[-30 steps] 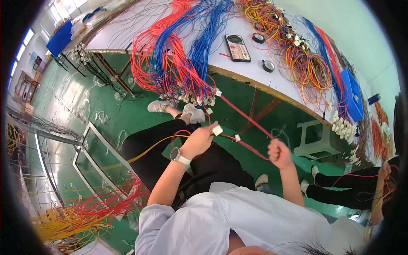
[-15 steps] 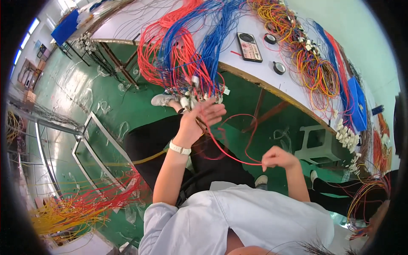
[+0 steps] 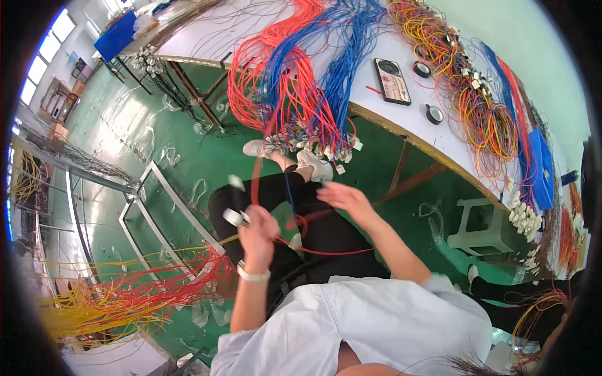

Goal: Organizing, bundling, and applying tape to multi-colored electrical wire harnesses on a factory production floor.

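My left hand [image 3: 258,228] is closed on a red wire [image 3: 256,175] with white connectors [image 3: 233,217] at its ends, held over my lap. The wire loops up toward the hanging bundle and trails across my black trousers. My right hand [image 3: 342,197], blurred, hovers with fingers spread beside the wire, just below the cluster of white connectors [image 3: 313,145]. Red and blue wire bundles [image 3: 301,81] hang over the edge of the white table [image 3: 389,119] in front of me.
On the table lie a dark calculator [image 3: 392,80], two tape rolls [image 3: 434,114], and orange and yellow wire coils [image 3: 476,106]. A grey stool [image 3: 481,227] stands at the right. Red and yellow wires [image 3: 125,301] and a metal frame [image 3: 150,213] lie on the green floor at the left.
My left hand has come down from the hanging connector cluster to my lap, pulling the red wire with it. My right hand has risen from my right side toward the wire.
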`<control>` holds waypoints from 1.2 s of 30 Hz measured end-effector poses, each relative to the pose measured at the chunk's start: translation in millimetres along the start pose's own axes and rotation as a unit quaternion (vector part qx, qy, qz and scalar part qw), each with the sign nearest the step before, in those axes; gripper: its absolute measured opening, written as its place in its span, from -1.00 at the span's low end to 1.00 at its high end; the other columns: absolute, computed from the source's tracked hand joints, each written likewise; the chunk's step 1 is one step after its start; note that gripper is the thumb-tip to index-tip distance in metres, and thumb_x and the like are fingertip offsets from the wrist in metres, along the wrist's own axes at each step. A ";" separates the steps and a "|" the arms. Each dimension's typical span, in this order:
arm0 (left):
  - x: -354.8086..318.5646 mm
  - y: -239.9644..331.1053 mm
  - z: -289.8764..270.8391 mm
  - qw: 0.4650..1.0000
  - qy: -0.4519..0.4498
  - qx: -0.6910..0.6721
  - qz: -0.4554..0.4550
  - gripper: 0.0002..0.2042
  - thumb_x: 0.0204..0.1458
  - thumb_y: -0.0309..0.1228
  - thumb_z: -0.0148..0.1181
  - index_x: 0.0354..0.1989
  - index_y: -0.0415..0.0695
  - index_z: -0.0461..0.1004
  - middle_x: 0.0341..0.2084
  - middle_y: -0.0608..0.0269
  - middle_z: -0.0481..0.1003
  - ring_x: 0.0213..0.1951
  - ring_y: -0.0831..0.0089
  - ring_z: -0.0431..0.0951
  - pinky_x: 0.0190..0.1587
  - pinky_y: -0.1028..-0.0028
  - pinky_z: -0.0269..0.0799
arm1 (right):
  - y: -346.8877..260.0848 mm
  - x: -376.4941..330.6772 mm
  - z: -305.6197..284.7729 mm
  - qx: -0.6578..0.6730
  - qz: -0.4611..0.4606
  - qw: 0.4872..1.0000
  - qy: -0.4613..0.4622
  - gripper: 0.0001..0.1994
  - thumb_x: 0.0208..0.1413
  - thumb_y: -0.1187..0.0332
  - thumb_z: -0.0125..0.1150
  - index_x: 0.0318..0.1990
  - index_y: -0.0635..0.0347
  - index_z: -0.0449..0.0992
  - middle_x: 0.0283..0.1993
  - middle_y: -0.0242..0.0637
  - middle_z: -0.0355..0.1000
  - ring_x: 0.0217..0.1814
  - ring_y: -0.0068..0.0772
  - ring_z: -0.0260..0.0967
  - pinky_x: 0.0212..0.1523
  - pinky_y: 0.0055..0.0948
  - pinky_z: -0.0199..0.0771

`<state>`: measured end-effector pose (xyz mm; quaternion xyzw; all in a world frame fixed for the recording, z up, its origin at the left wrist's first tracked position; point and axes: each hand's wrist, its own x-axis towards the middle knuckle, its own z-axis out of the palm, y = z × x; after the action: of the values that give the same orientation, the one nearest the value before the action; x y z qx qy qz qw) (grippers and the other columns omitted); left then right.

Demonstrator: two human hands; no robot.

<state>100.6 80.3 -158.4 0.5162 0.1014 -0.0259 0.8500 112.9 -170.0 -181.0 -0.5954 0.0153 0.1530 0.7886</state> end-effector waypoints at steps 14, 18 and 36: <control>-14.8 -0.1 28.7 0.969 -0.116 -0.213 -0.032 -0.72 0.25 -0.25 -0.11 -0.18 -0.23 0.41 -0.65 0.47 0.21 -0.57 0.60 0.24 -0.43 0.53 0.23 | -28.5 -41.6 63.0 -0.271 0.115 0.943 -0.157 -0.73 0.16 0.31 0.05 -0.43 0.33 0.56 -0.53 -0.32 0.47 -0.44 -0.50 0.37 -0.40 -0.45 0.36; -45.7 20.3 24.5 0.967 -0.053 -0.245 0.044 -0.71 0.24 -0.17 -0.08 -0.40 -0.13 0.30 -0.71 0.47 0.14 -0.67 0.65 0.11 -0.61 0.57 -0.01 | -60.0 -24.7 29.7 -0.309 0.029 0.893 -0.327 -0.85 0.09 0.38 0.16 -0.36 0.26 0.60 -0.31 -0.33 0.49 -0.29 -0.52 0.39 -0.16 -0.47 0.40; -162.8 65.5 52.0 0.987 -0.156 -0.010 0.029 -0.84 0.03 -0.38 0.04 -0.32 -0.22 0.42 -0.53 0.32 0.39 -0.37 0.49 0.46 -0.38 0.51 0.35 | -22.5 133.7 304.8 0.303 0.141 0.877 -0.346 -0.69 0.24 0.08 -0.02 -0.38 0.11 0.41 -0.71 -0.62 -0.04 -0.75 -0.77 -0.13 -0.77 -0.63 -0.19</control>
<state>-41.3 55.0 -45.5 0.5001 -0.0474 -0.0807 0.8609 197.9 142.1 -99.0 -0.2281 -0.1290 0.4469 0.8553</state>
